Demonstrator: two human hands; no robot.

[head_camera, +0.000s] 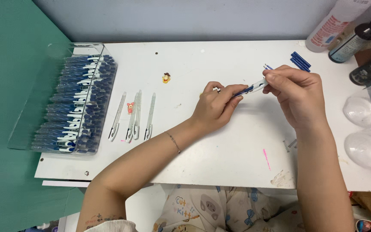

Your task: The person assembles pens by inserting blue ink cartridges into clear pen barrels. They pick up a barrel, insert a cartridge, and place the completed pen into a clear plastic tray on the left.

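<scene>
Both hands held one blue-and-white pen (pixel 250 88) just above the white table (pixel 220 141), right of centre. Left hand (pixel 213 107) pinched the blue end with fingertips; right hand (pixel 295 92) closed around the white end. Clear box (pixel 71 99) of finished pens sat far left, four clear pen barrels (pixel 133 117) beside it, loose blue refills (pixel 300 61) near the right hand.

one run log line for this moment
left hand: holds blue end of pen | right hand: grips white end | clear bin of pens: left on table | loose pen barrels: beside bin
</scene>
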